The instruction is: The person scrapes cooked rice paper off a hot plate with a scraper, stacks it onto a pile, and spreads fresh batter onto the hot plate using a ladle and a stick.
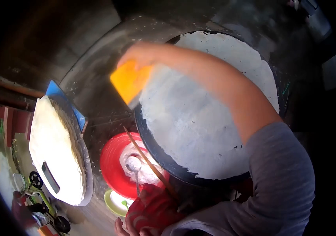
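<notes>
My right hand (138, 55) is closed on a yellow scraper (130, 82), slightly blurred, at the left rim of a large round black griddle (152, 147). A thin pale sheet of batter (191, 126) covers most of the griddle, with ragged edges; my forearm crosses above it. At the bottom edge my left hand (130, 228) shows only in part, its fingers against a bunched red cloth (152, 206) that they appear to grip. Just beyond the cloth stands a red bowl (111, 157) of whitish batter, holding a metal ladle (133, 163). A wooden stick (146, 159) lies across the bowl.
To the left is a tall stack of pale thin sheets (54, 145) with a dark flat rectangular object (50, 177) on top. A blue board (66, 103) leans behind it. A green bowl (111, 205) holds something white. A small bicycle (46, 202) stands at lower left.
</notes>
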The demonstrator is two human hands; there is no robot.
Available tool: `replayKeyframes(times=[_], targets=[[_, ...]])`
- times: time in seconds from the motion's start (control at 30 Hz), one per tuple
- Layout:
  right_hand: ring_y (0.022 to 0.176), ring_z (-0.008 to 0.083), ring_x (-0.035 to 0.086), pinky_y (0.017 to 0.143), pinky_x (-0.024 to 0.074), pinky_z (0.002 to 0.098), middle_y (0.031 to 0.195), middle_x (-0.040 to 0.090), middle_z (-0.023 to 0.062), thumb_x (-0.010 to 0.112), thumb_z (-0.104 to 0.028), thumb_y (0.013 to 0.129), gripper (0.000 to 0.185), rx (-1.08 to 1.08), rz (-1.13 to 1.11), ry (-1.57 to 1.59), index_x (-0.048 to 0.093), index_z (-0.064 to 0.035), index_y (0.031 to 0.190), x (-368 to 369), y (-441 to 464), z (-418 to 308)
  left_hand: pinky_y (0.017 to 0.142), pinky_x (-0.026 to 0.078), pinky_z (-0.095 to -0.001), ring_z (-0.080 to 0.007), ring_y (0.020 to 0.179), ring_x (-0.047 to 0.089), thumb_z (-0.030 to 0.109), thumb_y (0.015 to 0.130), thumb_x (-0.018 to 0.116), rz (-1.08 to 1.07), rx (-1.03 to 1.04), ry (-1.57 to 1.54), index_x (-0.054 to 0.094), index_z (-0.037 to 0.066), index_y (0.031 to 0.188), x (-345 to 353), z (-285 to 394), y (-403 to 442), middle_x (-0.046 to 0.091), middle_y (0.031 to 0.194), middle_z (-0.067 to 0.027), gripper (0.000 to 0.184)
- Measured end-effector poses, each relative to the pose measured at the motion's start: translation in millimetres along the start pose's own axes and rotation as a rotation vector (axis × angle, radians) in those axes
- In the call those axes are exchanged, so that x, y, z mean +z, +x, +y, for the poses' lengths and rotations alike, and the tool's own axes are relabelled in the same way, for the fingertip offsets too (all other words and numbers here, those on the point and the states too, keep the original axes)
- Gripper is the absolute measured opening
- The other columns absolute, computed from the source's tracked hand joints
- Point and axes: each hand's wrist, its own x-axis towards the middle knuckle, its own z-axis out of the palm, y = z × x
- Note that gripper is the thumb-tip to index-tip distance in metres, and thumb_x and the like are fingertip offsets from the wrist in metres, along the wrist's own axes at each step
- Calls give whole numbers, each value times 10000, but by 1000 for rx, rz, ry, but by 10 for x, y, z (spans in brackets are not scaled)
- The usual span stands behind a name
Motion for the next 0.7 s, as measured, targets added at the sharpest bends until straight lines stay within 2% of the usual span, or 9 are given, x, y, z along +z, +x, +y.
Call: replayKeyframes(times=[0.13, 0.2, 0.27, 0.3, 0.37, 0.5, 0.6, 0.67, 0.7], targets=[[895, 287, 609, 791, 492, 366, 975, 648, 96, 688, -12, 607, 441, -484, -157, 64, 644, -131, 1029, 449, -275, -1278, 991, 310, -457, -417, 1255, 257, 195, 892, 428, 26, 3, -42, 399, -53, 1285, 48, -82, -199, 260, 1344, -288, 466], [774, 284, 625, 690, 504, 396, 776, 651, 92, 679, -98, 587, 268, -486, -413, -46, 667, -140, 850, 267, -765, -2164, 1003, 290, -464, -420, 1265, 245, 226, 895, 425, 57, 20, -35, 395, -25, 1296, 25, -116, -241, 257, 1353, -287, 474], [664, 248, 618, 578, 480, 367, 692, 642, 68, 622, -175, 628, 100, -516, -404, 7, 680, -126, 693, 498, -1365, -2736, 1015, 270, -472, -423, 1275, 233, 257, 899, 421, 89, 35, -29, 391, 3, 1308, -10, -92, -239, 255, 1361, -286, 483], [670, 222, 617, 530, 451, 355, 661, 635, 43, 583, -191, 648, 122, -769, -430, -175, 677, -114, 656, 775, -1627, -2912, 983, 287, -482, -418, 1240, 280, 284, 910, 387, 182, 107, 89, 433, -6, 1257, -33, -46, -212, 294, 1342, -269, 455], [660, 188, 577, 604, 416, 321, 599, 595, 14, 577, -181, 643, 103, -796, -320, -188, 644, -118, 598, 802, -2219, -3217, 940, 308, -479, -399, 1190, 343, 307, 913, 361, 303, 189, 190, 508, -18, 1168, -70, -39, -239, 341, 1316, -250, 439], [703, 210, 571, 641, 427, 313, 707, 570, 22, 572, -193, 709, 107, -452, -85, -62, 557, -104, 768, 361, -2791, -3350, 928, 323, -462, -382, 1187, 348, 306, 918, 357, 360, 176, 137, 498, -18, 1186, -82, -210, -392, 349, 1316, -237, 443], [717, 289, 609, 587, 475, 390, 773, 603, 82, 612, -200, 748, 181, 282, -1, -34, 562, -142, 912, 58, -3287, -3197, 986, 286, -445, -348, 1209, 339, 298, 934, 347, 398, 179, 106, 496, -21, 1203, -102, -255, -492, 343, 1340, -189, 442], [811, 302, 604, 688, 481, 373, 900, 616, 139, 647, -292, 779, 345, 555, 648, 92, 554, -68, 1024, 184, -3751, -2678, 1006, 267, -447, -349, 1223, 329, 288, 941, 346, 404, 192, 68, 494, -17, 1208, -106, -293, -553, 343, 1339, -195, 431], [853, 280, 604, 715, 480, 348, 932, 612, 151, 662, -315, 776, 406, 791, 739, 145, 543, -37, 1047, 99, -4021, -2408, 991, 281, -458, -366, 1217, 327, 282, 938, 357, 411, 195, 94, 491, -17, 1211, -107, -327, -571, 328, 1341, -212, 426]])
